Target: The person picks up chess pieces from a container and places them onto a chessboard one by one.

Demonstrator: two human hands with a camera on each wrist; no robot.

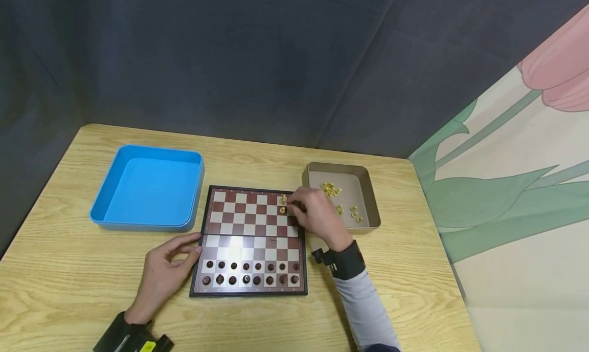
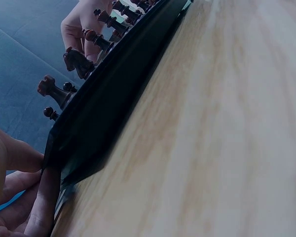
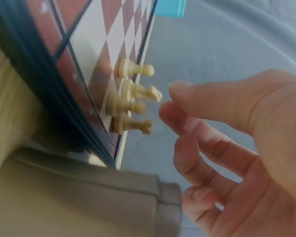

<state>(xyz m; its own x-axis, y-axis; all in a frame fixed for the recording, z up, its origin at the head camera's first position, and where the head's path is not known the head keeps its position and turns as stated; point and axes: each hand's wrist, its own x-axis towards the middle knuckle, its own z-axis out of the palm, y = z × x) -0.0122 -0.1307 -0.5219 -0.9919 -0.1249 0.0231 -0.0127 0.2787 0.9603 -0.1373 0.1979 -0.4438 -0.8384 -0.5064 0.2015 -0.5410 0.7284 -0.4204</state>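
Observation:
A folding chessboard (image 1: 244,242) lies flat, with two rows of dark chess pieces (image 1: 246,279) along its near side. My left hand (image 1: 163,270) touches the board's left edge with thumb and fingertips. Over the far right corner is my right hand (image 1: 315,211), its thumb and index finger (image 3: 207,101) close to a pale knight (image 3: 143,92). A small gap shows between those fingertips and the knight in the right wrist view, and nothing is held. Around the knight stand a pale rook (image 3: 133,125) and two pale pawns (image 3: 136,68), all upright on the board.
A beige tray (image 1: 371,201) right of the board holds several loose pale pieces (image 1: 330,189). At the left is a blue tray (image 1: 147,188). The wooden table (image 1: 257,324) ends at a dark curtain (image 1: 230,65) at the back.

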